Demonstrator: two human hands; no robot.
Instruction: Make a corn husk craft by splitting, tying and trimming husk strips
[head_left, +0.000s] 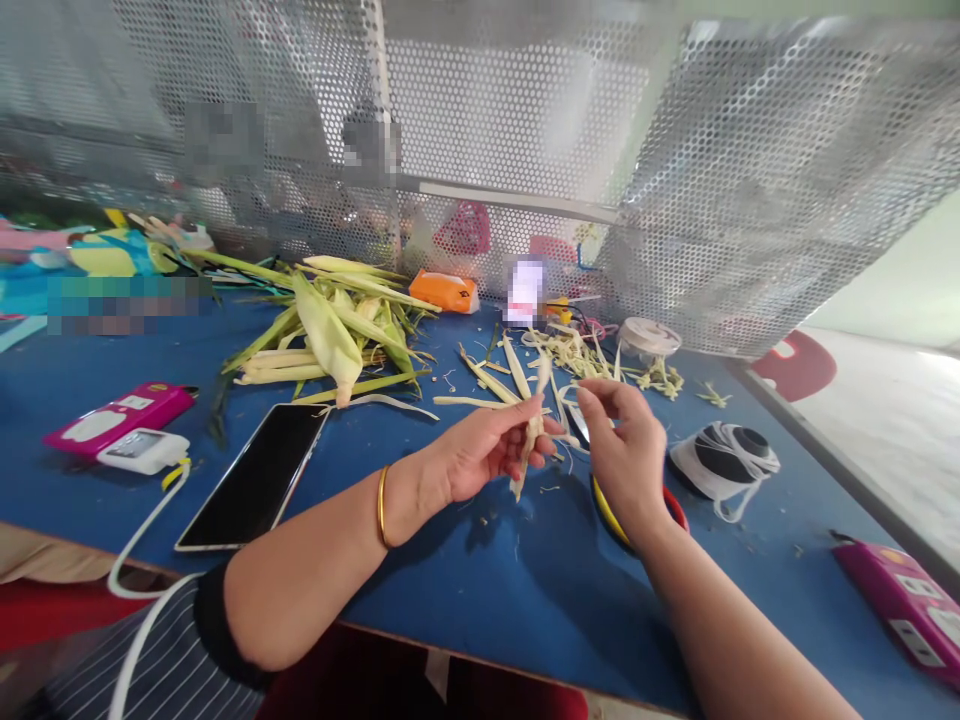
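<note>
My left hand point(502, 445) is closed, pinching a twisted strip of corn husk point(532, 430) between thumb and fingers above the table. Just right of it, my right hand point(626, 445) is closed, thumb against fingertips. Whatever those fingertips hold is too small to make out. Beneath the right hand lie scissors point(609, 512) with yellow and red handles, partly covered by the hand. Loose husk strips point(487, 380) are scattered beyond both hands. A pile of green corn husks point(322, 335) lies farther back on the left.
On the blue table point(465, 590), a phone point(251, 480) and a magenta device point(120, 420) with a white cable lie left. A thread spool point(724, 455) and another magenta device point(900, 600) lie right. Behind stand an orange packet point(444, 291), a lit screen point(523, 290) and a perforated metal panel point(510, 110).
</note>
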